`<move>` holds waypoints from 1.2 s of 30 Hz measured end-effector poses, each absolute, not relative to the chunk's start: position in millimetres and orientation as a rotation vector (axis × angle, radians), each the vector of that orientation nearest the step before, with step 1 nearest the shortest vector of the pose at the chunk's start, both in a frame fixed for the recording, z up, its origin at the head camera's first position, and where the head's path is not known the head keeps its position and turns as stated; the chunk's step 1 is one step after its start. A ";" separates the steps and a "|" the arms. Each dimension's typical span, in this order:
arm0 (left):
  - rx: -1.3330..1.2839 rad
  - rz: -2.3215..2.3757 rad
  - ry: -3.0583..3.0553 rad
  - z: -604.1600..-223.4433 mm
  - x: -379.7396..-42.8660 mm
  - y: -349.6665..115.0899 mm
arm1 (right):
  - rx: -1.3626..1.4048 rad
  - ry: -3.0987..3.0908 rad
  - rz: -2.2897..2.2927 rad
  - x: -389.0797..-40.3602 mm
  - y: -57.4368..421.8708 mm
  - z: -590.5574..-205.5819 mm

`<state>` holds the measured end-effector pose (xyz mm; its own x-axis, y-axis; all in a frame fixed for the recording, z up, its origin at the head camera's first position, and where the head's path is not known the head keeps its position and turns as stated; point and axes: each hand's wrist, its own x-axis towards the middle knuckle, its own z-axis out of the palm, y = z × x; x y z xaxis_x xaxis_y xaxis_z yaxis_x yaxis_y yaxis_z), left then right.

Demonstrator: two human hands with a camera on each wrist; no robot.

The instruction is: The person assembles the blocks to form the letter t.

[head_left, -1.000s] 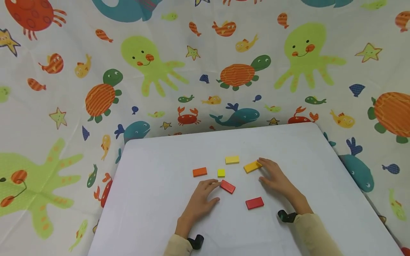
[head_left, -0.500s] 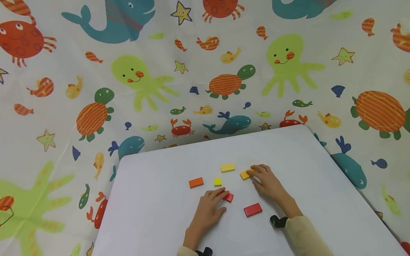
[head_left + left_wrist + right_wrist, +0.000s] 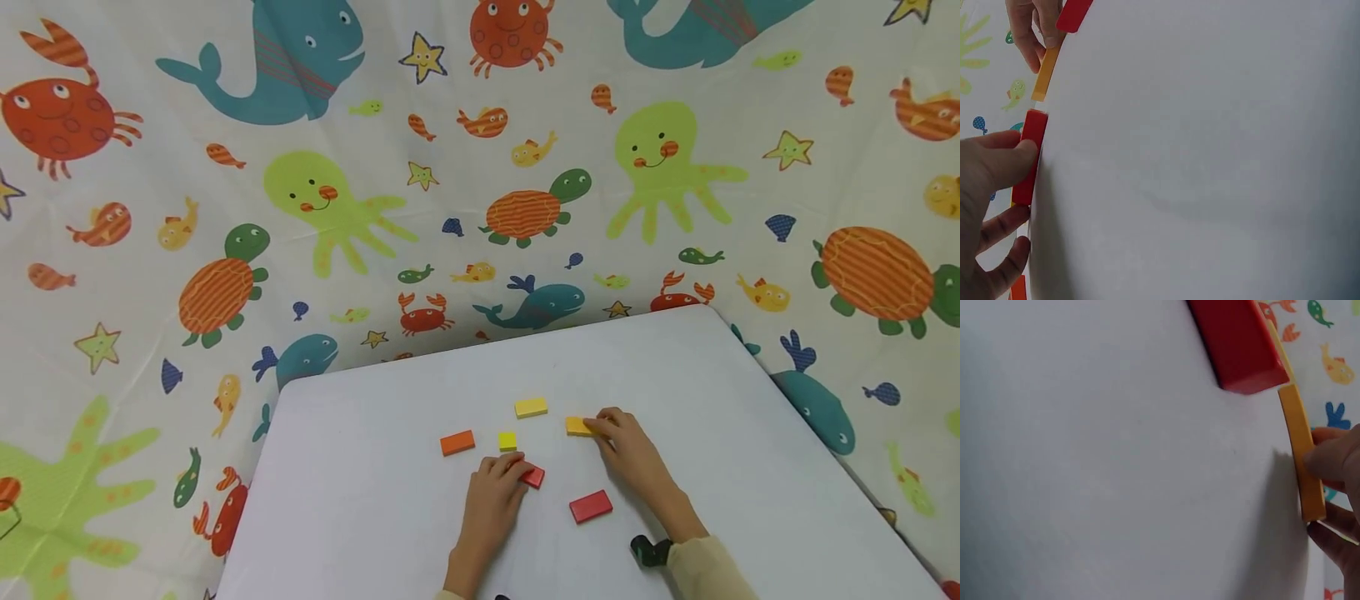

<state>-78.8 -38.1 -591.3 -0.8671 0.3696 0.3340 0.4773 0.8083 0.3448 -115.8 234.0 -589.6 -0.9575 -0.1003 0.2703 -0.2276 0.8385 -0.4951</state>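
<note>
My left hand [image 3: 491, 496] pinches a red rectangular block [image 3: 533, 476] on the white table, covering its left end. Seen from the left wrist, the thumb lies on the near face of the red block [image 3: 1030, 156] and a finger is behind it. To the right and farther back, my right hand [image 3: 630, 446] grips the right end of an amber-yellow block [image 3: 578, 427]. In the right wrist view the thumb presses the near side of that amber block [image 3: 1302, 453], with fingers behind and at its end.
A second red block [image 3: 591, 507] lies between the hands, nearer me. An orange block [image 3: 457, 442], a small bright yellow square block [image 3: 507, 442] and a pale yellow block [image 3: 531, 407] lie farther back on the white table [image 3: 360, 500]. A sea-animal patterned cloth [image 3: 450, 275] hangs behind.
My left thumb and fingers have closed on the red block. The right hand has moved from touching the amber block to gripping it, and that block has turned slightly. The head view has tilted up.
</note>
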 end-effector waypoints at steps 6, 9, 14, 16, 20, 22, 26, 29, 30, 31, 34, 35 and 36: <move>-0.566 -0.604 -2.755 -591.5 -80.6 -32.7 | 0.142 -2.798 0.829 -107.1 224.4 -590.8; -0.521 -0.616 -2.743 -593.8 -82.2 -31.3 | 0.105 -2.795 0.839 -103.2 219.6 -590.7; -0.488 -0.644 -2.711 -594.0 -88.1 -27.6 | 0.059 -2.783 0.819 -100.1 214.5 -585.9; -0.476 -0.665 -2.721 -592.4 -90.2 -25.8 | 0.036 -2.783 0.809 -99.2 212.4 -583.8; -0.433 -0.702 -2.750 -589.3 -94.0 -23.1 | 0.018 -2.804 0.795 -97.3 207.9 -579.6; -0.415 -0.709 -2.764 -588.4 -96.1 -22.3 | 0.017 -2.808 0.788 -96.3 206.0 -579.0; -0.399 -0.718 -2.777 -588.1 -101.4 -21.3 | 0.002 -2.823 0.798 -95.3 202.4 -578.9; -0.381 -0.730 -2.788 -587.6 -105.6 -20.9 | -0.010 -2.845 0.815 -95.8 200.3 -579.4; -0.369 -0.734 -2.793 -587.4 -107.1 -20.9 | -0.008 -2.850 0.823 -96.1 199.7 -579.8; -0.355 -0.736 -2.800 -587.1 -108.6 -20.8 | -0.005 -2.853 0.829 -96.6 199.1 -580.0; -0.334 -0.754 -2.804 -586.9 -113.6 -20.5 | -0.012 -2.853 0.856 -97.7 197.4 -580.2; -0.332 -0.759 -2.802 -587.1 -115.2 -20.2 | -0.017 -2.851 0.865 -98.0 196.9 -580.1; -0.332 -0.769 -2.799 -587.3 -117.0 -20.0 | -0.024 -2.851 0.871 -98.5 196.5 -580.2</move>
